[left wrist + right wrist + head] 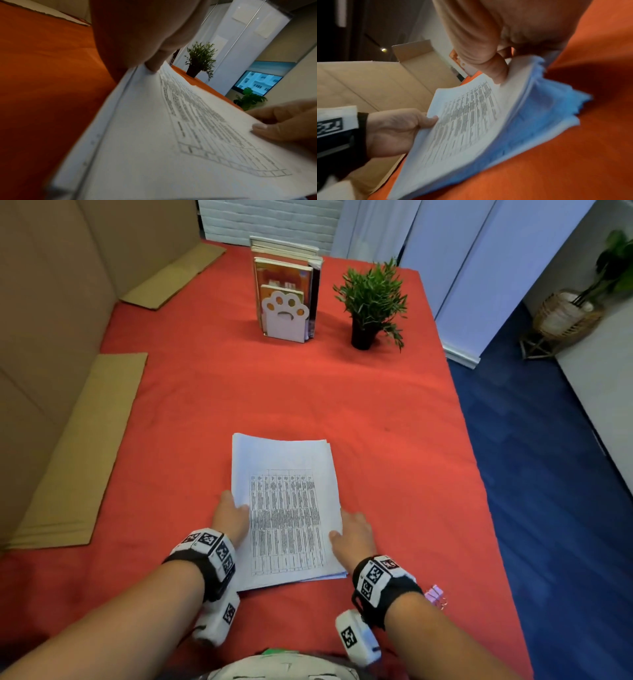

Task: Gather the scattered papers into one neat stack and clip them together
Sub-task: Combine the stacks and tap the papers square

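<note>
Pinching the paper stack [286, 508] at opposite edges, the left hand [230, 517] and right hand [352, 534] are risking the uneven lower sheets fanning out.

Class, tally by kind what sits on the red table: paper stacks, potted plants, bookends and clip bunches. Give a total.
Paper stacks: 1
Potted plants: 1
Bookends: 1
Clip bunches: 1
Total: 4
</note>
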Available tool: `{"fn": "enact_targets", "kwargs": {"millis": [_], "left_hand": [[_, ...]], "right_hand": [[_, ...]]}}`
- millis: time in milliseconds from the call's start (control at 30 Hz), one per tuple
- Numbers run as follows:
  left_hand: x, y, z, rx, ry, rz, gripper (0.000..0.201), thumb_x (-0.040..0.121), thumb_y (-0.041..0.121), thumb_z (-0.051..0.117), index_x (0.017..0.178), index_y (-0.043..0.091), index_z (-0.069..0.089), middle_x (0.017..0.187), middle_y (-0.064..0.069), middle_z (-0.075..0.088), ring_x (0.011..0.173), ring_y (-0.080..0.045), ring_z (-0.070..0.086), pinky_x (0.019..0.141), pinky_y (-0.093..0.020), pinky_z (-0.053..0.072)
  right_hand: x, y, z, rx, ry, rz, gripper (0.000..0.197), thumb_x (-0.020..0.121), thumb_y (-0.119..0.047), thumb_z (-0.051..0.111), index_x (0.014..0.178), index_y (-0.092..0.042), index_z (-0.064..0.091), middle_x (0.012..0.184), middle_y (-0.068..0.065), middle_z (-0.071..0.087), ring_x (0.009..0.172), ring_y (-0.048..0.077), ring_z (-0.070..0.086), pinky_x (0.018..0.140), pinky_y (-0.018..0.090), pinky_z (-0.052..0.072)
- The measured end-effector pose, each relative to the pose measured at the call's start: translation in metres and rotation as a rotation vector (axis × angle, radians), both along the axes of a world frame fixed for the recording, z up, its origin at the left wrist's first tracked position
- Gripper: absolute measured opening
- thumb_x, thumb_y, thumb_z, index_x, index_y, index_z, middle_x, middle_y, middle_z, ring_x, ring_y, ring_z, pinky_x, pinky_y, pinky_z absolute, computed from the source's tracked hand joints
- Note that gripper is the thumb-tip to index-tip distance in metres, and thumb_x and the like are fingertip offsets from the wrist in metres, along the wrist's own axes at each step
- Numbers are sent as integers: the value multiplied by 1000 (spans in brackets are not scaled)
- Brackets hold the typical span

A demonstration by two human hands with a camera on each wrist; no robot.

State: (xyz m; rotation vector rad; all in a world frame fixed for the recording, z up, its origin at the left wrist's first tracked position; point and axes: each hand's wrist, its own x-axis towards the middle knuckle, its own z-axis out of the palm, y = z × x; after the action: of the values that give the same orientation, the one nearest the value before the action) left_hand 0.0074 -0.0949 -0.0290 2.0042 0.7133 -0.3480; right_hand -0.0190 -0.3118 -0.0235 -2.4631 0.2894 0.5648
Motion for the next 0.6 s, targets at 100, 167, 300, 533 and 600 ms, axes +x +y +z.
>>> {"fn": "enact_targets", "kwargs": {"millis": [100,167,300,533,600], "left_hand": [[-7,-1,21,-96,-193,-19,18,93,8,42,109,17,42,103,-10,59,90,-26,55,76,-31,41],[-9,0,37,-177,-317,-55,21,93,6,43,106,21,45,94,-2,62,83,-21,59,69,-25,46],[-6,-3,66,-450,-492,-91,34,92,-8,41,100,24,49,97,6,62,89,-8,58,84,-22,46],[-6,-10,67,-485,-581,-24,42,92,-9,43,128,12,46,118,-2,55,110,-11,47,91,-7,41],[-9,-12,67,-458,-609,-57,38,89,-9,50,121,11,51,109,5,63,105,-8,54,90,-9,45]], "right_hand": [[22,-9,10,96,15,-117,70,87,-19,54,148,-12,20,150,15,26,139,32,26,115,37,22],[38,-16,23,426,-2,-245,82,80,-16,62,148,-11,15,154,13,25,140,27,30,117,43,24],[53,-15,61,964,-243,-441,52,73,2,64,121,-10,49,119,19,62,99,26,62,93,46,49],[34,-1,83,1018,-531,-427,48,75,20,47,91,-23,63,82,-9,69,81,9,60,77,24,50],[26,-1,79,1029,-525,-454,47,65,19,48,85,-22,63,74,-9,70,73,7,61,72,21,51]]}}
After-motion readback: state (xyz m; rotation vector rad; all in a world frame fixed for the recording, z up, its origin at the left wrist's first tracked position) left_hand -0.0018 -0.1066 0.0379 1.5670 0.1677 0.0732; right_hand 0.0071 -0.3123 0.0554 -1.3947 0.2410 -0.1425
